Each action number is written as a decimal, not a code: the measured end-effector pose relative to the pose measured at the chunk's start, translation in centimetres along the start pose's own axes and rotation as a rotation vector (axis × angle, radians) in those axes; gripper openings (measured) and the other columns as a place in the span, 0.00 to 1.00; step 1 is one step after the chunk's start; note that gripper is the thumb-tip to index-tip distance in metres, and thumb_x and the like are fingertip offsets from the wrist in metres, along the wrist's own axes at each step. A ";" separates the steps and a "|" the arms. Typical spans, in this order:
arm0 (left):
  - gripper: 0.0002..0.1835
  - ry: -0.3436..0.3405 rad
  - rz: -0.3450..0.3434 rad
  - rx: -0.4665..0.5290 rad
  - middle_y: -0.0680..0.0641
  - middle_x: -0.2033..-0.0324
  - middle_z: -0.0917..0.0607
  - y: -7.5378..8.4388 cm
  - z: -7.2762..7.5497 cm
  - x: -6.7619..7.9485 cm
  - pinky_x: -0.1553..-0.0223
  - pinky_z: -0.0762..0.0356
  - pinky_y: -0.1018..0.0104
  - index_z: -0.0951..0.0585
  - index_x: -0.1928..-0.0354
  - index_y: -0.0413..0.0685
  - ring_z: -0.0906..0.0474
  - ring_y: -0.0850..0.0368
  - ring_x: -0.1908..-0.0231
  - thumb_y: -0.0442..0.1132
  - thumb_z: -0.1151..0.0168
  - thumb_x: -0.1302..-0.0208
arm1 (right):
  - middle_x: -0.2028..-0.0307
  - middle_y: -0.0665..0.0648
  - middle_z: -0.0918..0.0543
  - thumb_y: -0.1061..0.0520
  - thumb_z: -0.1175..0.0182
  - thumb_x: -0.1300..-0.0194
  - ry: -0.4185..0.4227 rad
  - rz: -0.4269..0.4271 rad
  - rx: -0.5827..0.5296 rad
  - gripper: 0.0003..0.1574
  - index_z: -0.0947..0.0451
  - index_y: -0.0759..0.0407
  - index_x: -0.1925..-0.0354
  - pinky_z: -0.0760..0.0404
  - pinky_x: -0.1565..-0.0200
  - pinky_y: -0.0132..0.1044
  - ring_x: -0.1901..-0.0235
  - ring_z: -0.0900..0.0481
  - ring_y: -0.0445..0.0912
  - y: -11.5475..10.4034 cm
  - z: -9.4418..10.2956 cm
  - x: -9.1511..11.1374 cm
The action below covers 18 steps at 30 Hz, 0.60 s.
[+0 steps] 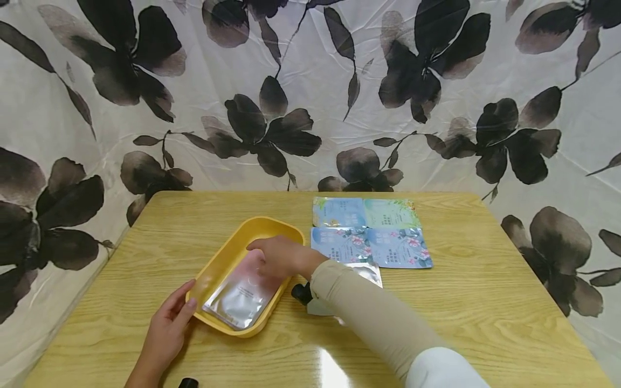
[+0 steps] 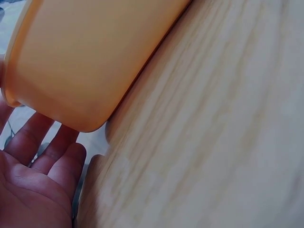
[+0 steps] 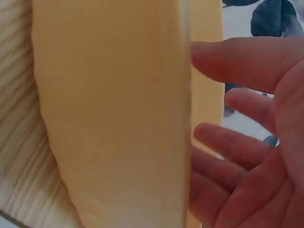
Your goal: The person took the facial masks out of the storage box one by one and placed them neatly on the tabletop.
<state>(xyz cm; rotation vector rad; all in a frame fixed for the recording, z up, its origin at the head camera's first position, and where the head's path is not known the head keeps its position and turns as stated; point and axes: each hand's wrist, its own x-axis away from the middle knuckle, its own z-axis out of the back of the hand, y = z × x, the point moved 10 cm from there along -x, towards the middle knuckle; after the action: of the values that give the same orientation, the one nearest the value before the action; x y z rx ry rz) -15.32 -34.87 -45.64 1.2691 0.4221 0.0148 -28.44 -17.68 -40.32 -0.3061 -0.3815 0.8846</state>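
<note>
A yellow plastic bin (image 1: 213,323) sits on the wooden table, angled to the left of centre. Inside it lies a shiny silver flat packet (image 1: 237,302), its upper part looking pinkish. My left hand (image 1: 167,323) holds the bin's near left corner, thumb and fingers at the rim; in the left wrist view the fingers reach around the bin's outer wall (image 2: 95,61). My right hand (image 1: 281,256) reaches over the right rim into the bin, above the packet. In the right wrist view its fingers (image 3: 237,147) are loosely bent behind the bin wall (image 3: 114,114), with nothing visible held.
Several blue and green printed packets (image 1: 339,245) lie in two rows at the back right. A silver packet (image 1: 368,272) is partly hidden under the right sleeve (image 1: 368,307). A black rounded object (image 1: 302,293) shows beside that sleeve. Behind the table hangs a floral cloth (image 1: 310,97).
</note>
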 end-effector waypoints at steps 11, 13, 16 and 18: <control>0.20 0.013 0.026 -0.039 0.74 0.47 0.25 0.0 -0.1 0.1 0.50 0.31 0.86 0.28 0.33 0.32 0.31 0.82 0.46 0.29 0.48 0.24 | 0.40 0.50 0.21 0.51 0.34 0.34 -0.102 -0.157 0.042 0.39 0.33 0.49 0.28 0.30 0.40 0.32 0.46 0.26 0.43 1.9 -2.2 -1.3; 0.20 0.011 0.028 -0.067 0.75 0.47 0.25 0.0 -0.1 0.1 0.50 0.32 0.86 0.28 0.33 0.32 0.31 0.82 0.45 0.30 0.48 0.23 | 0.41 0.51 0.21 0.52 0.32 0.35 -0.103 -0.164 0.027 0.40 0.33 0.50 0.28 0.29 0.41 0.31 0.49 0.26 0.43 2.1 -2.4 -1.5; 0.20 0.005 0.035 -0.076 0.75 0.47 0.25 0.0 0.0 0.0 0.50 0.32 0.86 0.29 0.33 0.32 0.32 0.82 0.45 0.31 0.48 0.23 | 0.41 0.52 0.21 0.53 0.32 0.36 -0.092 -0.153 0.022 0.40 0.32 0.51 0.29 0.29 0.42 0.30 0.50 0.26 0.42 2.1 -2.4 -1.8; 0.20 0.002 0.037 -0.081 0.75 0.47 0.26 0.0 0.0 0.0 0.49 0.32 0.86 0.29 0.33 0.32 0.32 0.82 0.44 0.31 0.48 0.23 | 0.41 0.53 0.21 0.53 0.32 0.37 -0.080 -0.133 0.025 0.39 0.31 0.53 0.29 0.29 0.42 0.30 0.50 0.26 0.42 2.0 -2.2 -1.9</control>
<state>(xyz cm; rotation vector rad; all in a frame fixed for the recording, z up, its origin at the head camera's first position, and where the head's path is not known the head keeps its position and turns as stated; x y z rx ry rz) -15.31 -34.90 -45.67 1.1973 0.3963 0.0640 -29.91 -18.20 -43.42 -0.2203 -0.4592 0.7725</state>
